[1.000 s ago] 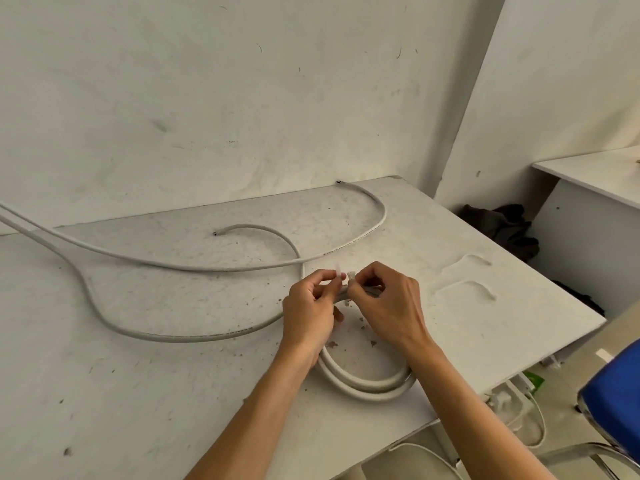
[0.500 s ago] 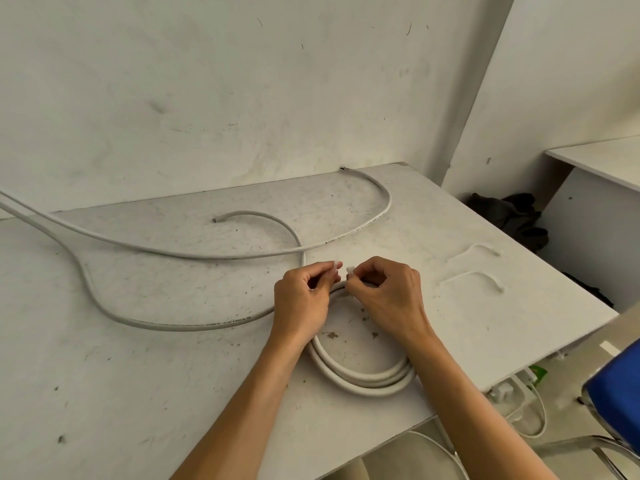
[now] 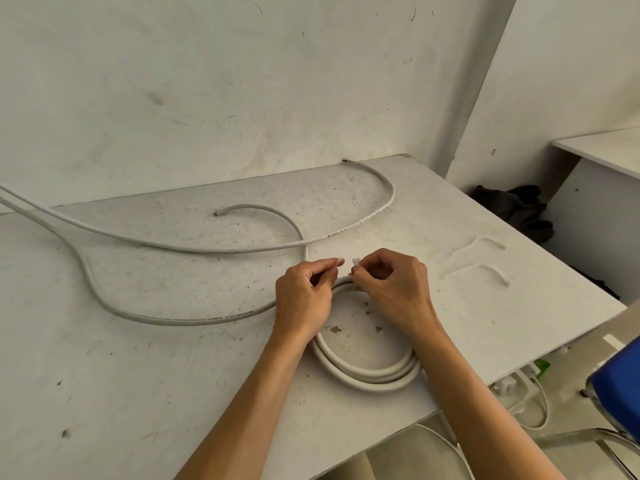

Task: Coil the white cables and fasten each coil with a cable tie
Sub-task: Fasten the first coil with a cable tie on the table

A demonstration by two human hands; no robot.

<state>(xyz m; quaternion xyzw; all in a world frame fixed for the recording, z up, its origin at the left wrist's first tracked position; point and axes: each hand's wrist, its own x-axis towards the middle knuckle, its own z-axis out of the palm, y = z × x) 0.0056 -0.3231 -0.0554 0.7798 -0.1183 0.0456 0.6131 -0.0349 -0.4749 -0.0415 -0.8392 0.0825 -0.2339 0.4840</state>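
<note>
Near the front edge of the worktop [image 3: 138, 375]: coil [image 3: 367, 374], left hand [image 3: 304, 299] and right hand [image 3: 394, 289] at its far side, cable tie [image 3: 356, 262] between them. Behind and leftward, toward the back edge: loose cables [image 3: 194, 250]. Near the right edge: spare ties [image 3: 479, 268].

One wide-angle view looks from the person's head, forward and down along both forearms. The left hand [image 3: 304, 301] and right hand [image 3: 394, 292] lie close to the lens, just below the frame's middle. Beyond the hands the table [image 3: 138, 375] runs to the wall [image 3: 242, 98]; right of the right hand, the table's edge and the floor [image 3: 398, 462] show.
</note>
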